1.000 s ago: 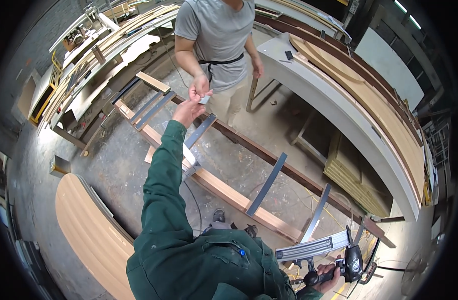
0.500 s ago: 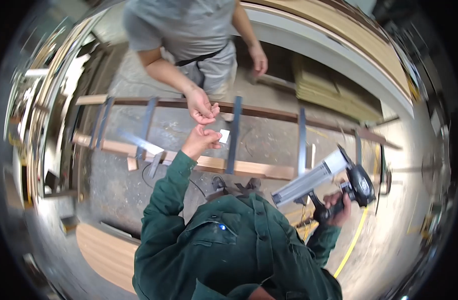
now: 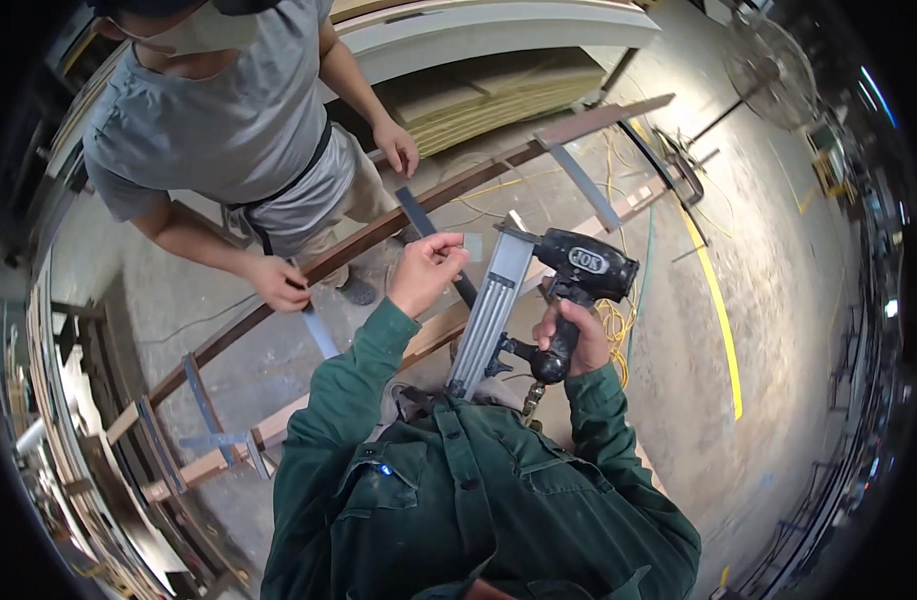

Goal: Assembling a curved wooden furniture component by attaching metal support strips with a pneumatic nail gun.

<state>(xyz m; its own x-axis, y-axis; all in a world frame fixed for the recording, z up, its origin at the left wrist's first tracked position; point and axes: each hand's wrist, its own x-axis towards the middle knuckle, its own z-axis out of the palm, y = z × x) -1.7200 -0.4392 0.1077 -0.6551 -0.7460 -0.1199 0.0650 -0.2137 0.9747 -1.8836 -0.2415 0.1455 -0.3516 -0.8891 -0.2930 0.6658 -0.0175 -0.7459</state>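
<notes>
Between the thumb and fingers of my left hand (image 3: 424, 275) is a small pale square piece (image 3: 474, 247), thin and flat; its material cannot be made out. My right hand (image 3: 581, 338) is wrapped round the handle of a black and silver nail gun (image 3: 591, 262). The gun's long silver magazine (image 3: 486, 325) slants down toward my chest. Its nose end is up, close beside the pale piece; whether they touch is unclear. Behind and below both hands lies a ladder-like frame, with a dark brown far rail (image 3: 229, 336), a lighter near rail (image 3: 441, 333) and dark crossbars (image 3: 577, 183).
Across the frame stands a co-worker in a grey shirt (image 3: 234, 120), one hand (image 3: 279, 284) by the far rail. Stacked boards (image 3: 479, 112) lie behind. To the right are a fan (image 3: 769, 70), a yellow hose (image 3: 619, 330) and a yellow floor line (image 3: 717, 330).
The view has turned. My left hand, with the pale piece, has parted from the co-worker's hand, which has drawn back. The nail gun has come up and across toward my left hand.
</notes>
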